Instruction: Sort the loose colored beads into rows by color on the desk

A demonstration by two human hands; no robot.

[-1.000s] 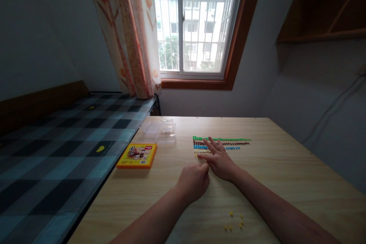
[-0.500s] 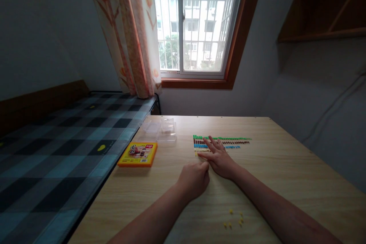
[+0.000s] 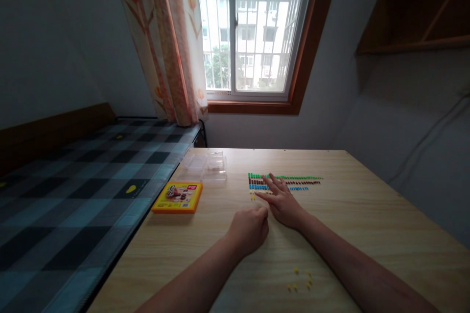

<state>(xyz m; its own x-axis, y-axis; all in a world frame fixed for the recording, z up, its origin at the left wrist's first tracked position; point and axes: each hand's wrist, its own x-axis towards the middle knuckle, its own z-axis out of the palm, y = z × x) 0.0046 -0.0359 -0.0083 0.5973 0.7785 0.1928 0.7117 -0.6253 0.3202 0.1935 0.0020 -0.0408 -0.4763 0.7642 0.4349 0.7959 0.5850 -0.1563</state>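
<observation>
My right hand [image 3: 282, 201] lies over rows of tiny blocks, its fingers spread and nothing seen in its grip. Under and around it run a green row [image 3: 304, 177], a brown row [image 3: 312, 183] and a blue row [image 3: 258, 187]. At the near left end of the rows, right by my right thumb, stand a couple of small yellow pieces [image 3: 252, 196]. My left hand [image 3: 249, 229] is closed like a fist just nearer to me, its fingers curled out of sight; whatever it may hold is hidden. Several loose yellow pieces [image 3: 295, 270] are scattered between my forearms.
A yellow-orange box [image 3: 178, 198] with a printed cover lies at the table's left. Behind it are clear plastic cases [image 3: 215, 168]. A bed with a checked cover [image 3: 91, 176] borders the wooden table [image 3: 367, 234] on the left; a window is beyond.
My right thumb has shifted slightly up and away from the yellow pieces, so two now show at the row's end instead of one. My left hand has barely moved.
</observation>
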